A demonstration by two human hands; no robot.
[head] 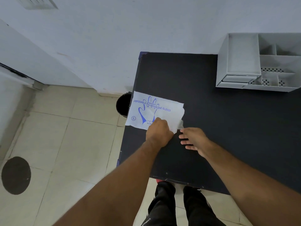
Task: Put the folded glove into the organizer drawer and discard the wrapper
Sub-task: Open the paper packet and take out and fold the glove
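A white wrapper (pixel 164 110) printed with a blue glove outline and "disposable polyethylene gloves" lies flat at the left edge of the black table (pixel 228 128). My left hand (pixel 158 132) presses on the wrapper's near edge, fingers curled over it. A translucent bit of glove (pixel 180 123) sticks out at the wrapper's near right corner. My right hand (pixel 194 140) hovers just right of it, fingers spread, fingertips close to that bit; whether they touch it I cannot tell. The white organizer (pixel 241 62) with several compartments stands at the table's far right.
A black round bin (pixel 124 105) stands on the tiled floor just left of the table, partly under the wrapper's overhang. A dark round patch (pixel 16 175) marks the floor at near left. A white wall runs behind the table. My legs show below the table's near edge.
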